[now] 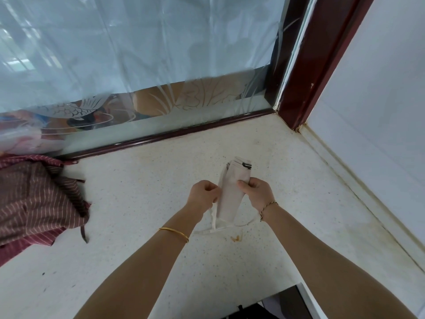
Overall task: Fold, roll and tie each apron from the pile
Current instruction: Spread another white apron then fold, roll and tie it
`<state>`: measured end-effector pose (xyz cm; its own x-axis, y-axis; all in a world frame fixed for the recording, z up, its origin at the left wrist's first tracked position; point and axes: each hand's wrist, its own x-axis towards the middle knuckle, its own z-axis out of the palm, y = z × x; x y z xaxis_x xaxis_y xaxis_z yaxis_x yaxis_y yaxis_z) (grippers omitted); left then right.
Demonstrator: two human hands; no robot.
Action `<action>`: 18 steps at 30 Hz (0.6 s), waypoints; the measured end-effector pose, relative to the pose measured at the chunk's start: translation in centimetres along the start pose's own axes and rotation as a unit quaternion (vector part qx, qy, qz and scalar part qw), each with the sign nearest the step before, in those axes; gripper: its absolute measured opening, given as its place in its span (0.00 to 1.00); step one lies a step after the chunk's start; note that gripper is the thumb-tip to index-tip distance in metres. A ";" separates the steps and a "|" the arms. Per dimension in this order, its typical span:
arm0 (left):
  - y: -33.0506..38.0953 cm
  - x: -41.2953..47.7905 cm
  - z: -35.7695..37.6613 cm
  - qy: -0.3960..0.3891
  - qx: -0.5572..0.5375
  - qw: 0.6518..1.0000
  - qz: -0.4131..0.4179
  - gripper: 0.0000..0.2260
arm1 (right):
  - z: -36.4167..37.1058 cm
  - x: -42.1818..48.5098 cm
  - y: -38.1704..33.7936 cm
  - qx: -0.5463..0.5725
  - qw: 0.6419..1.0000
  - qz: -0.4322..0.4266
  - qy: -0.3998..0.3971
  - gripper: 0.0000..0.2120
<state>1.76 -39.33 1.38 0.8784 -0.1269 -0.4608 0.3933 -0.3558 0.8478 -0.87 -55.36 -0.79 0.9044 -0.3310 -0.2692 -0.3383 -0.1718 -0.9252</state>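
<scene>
A beige apron [232,192], rolled into a narrow bundle, is held up over the speckled white counter [142,203]. My right hand [257,192] grips the roll at its right side. My left hand [203,192] is closed at the roll's left edge, pinching the apron's strap [213,221], which hangs down and trails across the counter. A dark printed mark shows at the roll's far end. At the far left lies the pile of maroon striped aprons [34,201], apart from both hands.
A frosted glass window [138,65] in a dark red frame [303,72] stands behind the counter, and a white wall [379,111] closes off the right. A plastic bag [25,137] sits at the back left. A small orange scrap [236,237] lies near the strap.
</scene>
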 end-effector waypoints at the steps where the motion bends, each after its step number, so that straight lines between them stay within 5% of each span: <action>1: -0.1 0.0 0.0 0.012 -0.011 1.000 -0.001 0.04 | 0.0 0.0 0.0 0.005 1.000 0.005 -0.003 0.19; 10: -0.5 0.6 -0.7 0.082 0.001 0.996 -0.018 0.03 | -0.1 -0.1 -0.3 0.010 1.000 0.005 -0.028 0.12; 18: 0.7 -0.8 0.2 -0.090 -0.092 0.991 -0.043 0.05 | 0.6 -0.3 0.1 0.010 1.000 0.016 0.001 0.15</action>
<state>1.29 -39.68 2.24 0.7838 -0.2720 -0.5582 0.5213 -0.2001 0.8296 -0.99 -54.76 -0.99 0.8925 -0.3378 -0.2988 -0.3625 -0.1433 -0.9209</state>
